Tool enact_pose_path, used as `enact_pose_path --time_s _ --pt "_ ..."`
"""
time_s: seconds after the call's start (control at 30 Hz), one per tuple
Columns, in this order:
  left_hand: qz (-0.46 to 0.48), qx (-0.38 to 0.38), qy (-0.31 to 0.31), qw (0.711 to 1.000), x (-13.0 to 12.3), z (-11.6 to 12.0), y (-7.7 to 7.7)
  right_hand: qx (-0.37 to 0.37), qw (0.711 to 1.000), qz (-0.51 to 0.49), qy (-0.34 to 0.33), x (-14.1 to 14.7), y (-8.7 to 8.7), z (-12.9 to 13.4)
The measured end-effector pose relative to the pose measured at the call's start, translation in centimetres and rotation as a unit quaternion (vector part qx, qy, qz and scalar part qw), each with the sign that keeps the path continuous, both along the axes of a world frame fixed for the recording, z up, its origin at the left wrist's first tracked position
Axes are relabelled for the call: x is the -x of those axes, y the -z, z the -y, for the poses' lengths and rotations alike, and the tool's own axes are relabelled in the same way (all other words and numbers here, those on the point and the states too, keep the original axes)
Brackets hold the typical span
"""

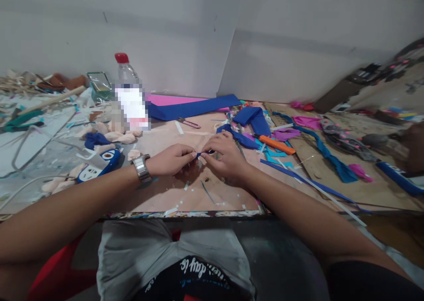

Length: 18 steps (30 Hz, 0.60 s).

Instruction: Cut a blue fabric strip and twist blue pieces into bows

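Note:
A narrow piece of blue cloth (199, 154) is stretched between my hands, just above the pinkish work surface. My left hand (174, 159), with a metal watch (142, 167) on its wrist, pinches one end between thumb and fingers. From the other side my right hand (225, 155) pinches the cloth close to the left fingertips. Much of the piece is hidden by the fingers. Behind my right hand lie folded blue cloth strips (253, 118) and an orange-handled cutter (276, 144). Left of my watch lies a blue-and-white device (99, 165), with a cable nearby.
A bottle with a red cap (122, 58) stands at the back left, partly pixelated. A long blue strip (198, 108) and a small pink-handled tool (189, 123) lie behind my hands. Green-handled pliers (24, 120) are far left. Grey and teal cloth bands (326, 153) lie right.

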<state>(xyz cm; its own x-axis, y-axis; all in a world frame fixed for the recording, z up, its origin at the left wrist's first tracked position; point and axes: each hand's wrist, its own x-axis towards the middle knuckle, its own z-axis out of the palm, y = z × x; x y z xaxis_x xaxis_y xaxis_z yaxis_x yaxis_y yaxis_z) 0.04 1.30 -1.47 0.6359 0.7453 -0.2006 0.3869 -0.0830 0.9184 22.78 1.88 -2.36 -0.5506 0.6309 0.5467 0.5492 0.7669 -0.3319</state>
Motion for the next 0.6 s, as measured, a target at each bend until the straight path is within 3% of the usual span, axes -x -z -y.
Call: enact_pose_path --time_s 0.23,0.43,0.6 --pt "-0.008 -0.035 0.013 0.999 0.05 0.19 -0.07 0.033 0.999 0.007 -0.038 0.12 -0.26 0.26" --pt "-0.020 -0.075 0.024 0.997 0.02 0.15 -0.26 0.029 1.000 -0.002 -0.001 0.02 0.01 0.05" --pt "-0.091 -0.267 0.024 0.959 0.06 0.09 -0.35 0.039 0.999 0.006 -0.012 0.01 -0.15 0.13"
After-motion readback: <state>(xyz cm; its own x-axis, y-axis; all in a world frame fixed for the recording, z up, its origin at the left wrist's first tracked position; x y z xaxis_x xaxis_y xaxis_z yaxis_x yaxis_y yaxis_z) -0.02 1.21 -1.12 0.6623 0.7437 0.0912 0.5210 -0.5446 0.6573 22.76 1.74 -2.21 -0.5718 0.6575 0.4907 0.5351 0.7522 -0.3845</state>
